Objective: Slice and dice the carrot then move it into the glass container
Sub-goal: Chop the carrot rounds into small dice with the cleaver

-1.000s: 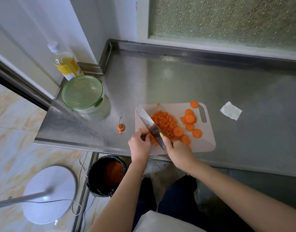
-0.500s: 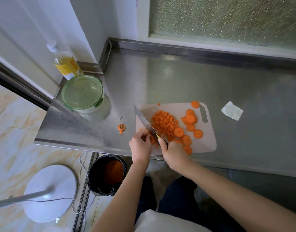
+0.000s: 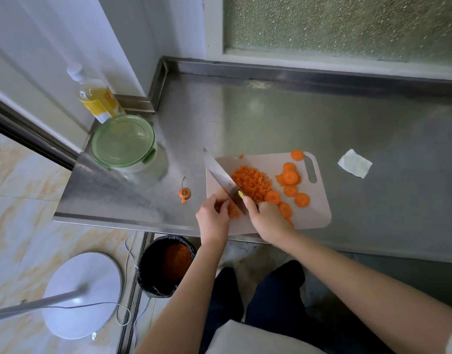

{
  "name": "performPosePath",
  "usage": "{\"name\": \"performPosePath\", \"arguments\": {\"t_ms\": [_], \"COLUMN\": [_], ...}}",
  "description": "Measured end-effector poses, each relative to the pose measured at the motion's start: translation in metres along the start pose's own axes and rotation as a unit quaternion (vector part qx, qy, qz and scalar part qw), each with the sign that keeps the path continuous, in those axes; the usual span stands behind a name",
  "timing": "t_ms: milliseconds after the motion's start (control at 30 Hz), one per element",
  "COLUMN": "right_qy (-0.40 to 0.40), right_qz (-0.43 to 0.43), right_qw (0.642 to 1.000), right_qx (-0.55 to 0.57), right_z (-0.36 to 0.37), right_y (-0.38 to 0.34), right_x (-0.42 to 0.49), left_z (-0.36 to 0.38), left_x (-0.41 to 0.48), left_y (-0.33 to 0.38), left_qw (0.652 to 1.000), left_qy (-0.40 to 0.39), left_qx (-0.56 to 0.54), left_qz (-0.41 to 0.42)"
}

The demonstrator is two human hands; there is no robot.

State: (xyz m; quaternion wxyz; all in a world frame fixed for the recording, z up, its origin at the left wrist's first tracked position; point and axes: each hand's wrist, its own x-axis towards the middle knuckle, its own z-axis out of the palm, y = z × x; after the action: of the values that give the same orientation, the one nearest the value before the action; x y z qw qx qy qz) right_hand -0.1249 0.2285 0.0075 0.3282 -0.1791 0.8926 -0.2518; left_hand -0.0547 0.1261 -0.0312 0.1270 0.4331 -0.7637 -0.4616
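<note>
A pale cutting board [image 3: 319, 213] lies on the steel counter. A heap of diced carrot [image 3: 250, 181] sits at its middle, with several round carrot slices [image 3: 290, 178] to the right. My right hand [image 3: 267, 218] grips the handle of a knife [image 3: 221, 176] whose blade points up-left over the board's left part. My left hand [image 3: 212, 217] holds down carrot pieces [image 3: 232, 210] right beside the blade, fingers curled on them. The glass container [image 3: 124, 144] with a green lid stands at the counter's left end, lid closed.
A carrot top stub [image 3: 184, 193] lies on the counter left of the board. An oil bottle [image 3: 97, 97] stands behind the container. A crumpled tissue [image 3: 354, 163] lies to the right. Below the counter edge are a black bin [image 3: 166, 267] and a white fan base [image 3: 83, 293].
The knife has rocked down and shifted slightly left over the pieces by my left hand. My left hand stays on the carrot pieces; the diced heap and slices have not moved.
</note>
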Motion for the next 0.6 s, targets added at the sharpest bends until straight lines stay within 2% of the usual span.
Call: {"name": "performPosePath", "arguments": {"t_ms": [367, 600], "right_qy": [0.020, 0.004], "right_qz": [0.001, -0.009], "right_qw": [0.999, 1.000], "right_qx": [0.030, 0.019], "right_z": [-0.007, 0.002], "right_y": [0.008, 0.008], "right_x": [-0.003, -0.015], "left_z": [-0.007, -0.011], "left_x": [-0.001, -0.016], "left_y": [0.002, -0.010], "left_qw": [1.000, 0.998], "left_qy": [0.004, -0.040], "left_qx": [-0.006, 0.036], "left_qz": [0.010, 0.034]}}
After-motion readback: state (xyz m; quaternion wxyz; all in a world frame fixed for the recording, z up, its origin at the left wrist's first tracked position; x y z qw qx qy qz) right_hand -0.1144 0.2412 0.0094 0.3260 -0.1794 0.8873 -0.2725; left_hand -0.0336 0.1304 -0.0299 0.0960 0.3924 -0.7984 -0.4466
